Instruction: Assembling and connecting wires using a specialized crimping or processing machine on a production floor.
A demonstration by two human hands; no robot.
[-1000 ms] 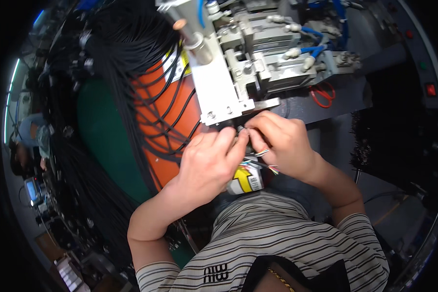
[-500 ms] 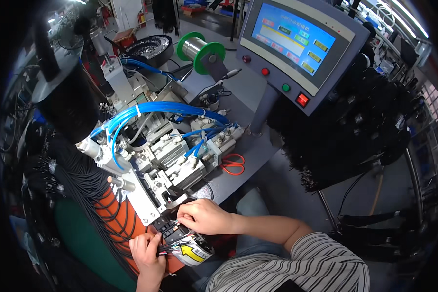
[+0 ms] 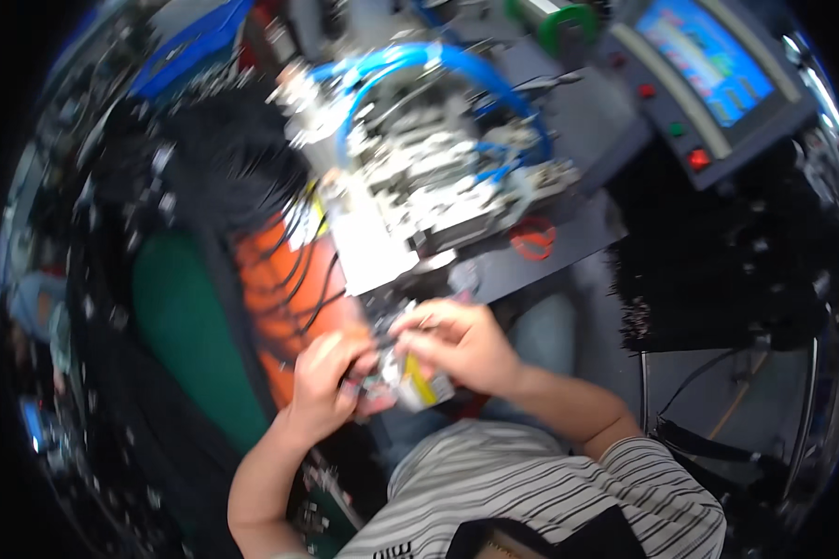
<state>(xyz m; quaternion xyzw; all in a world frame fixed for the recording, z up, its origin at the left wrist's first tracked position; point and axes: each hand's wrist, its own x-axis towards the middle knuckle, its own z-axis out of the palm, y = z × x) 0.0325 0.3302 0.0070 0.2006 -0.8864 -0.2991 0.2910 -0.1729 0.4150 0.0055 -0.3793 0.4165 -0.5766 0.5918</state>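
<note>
Motion blurs the view. My left hand (image 3: 326, 377) has its fingers curled at the front of the machine, and whatever lies in them is smeared. Opposite it, my right hand (image 3: 471, 349) brings thumb and forefinger together in a pinch; the small thing between them, if any, cannot be made out. Just below the gap between the hands shows a white part with a yellow marking (image 3: 419, 380). Beyond them stands the metal bench machine (image 3: 429, 177), with blue air tubes (image 3: 508, 88) arching over it and a pale metal plate (image 3: 373, 256) at its near left.
An orange surface (image 3: 289, 298) with black cables across it lies left of the machine, beside a green surface (image 3: 186, 326). Red loop handles (image 3: 533, 239) rest on the grey table (image 3: 583, 219). A control panel with a screen (image 3: 708, 65) and a green spool (image 3: 569, 33) are at far right.
The whole view has shifted and blurred, with the machine now higher and farther right. My hands also appear higher in view, both still close together at the machine's front.
</note>
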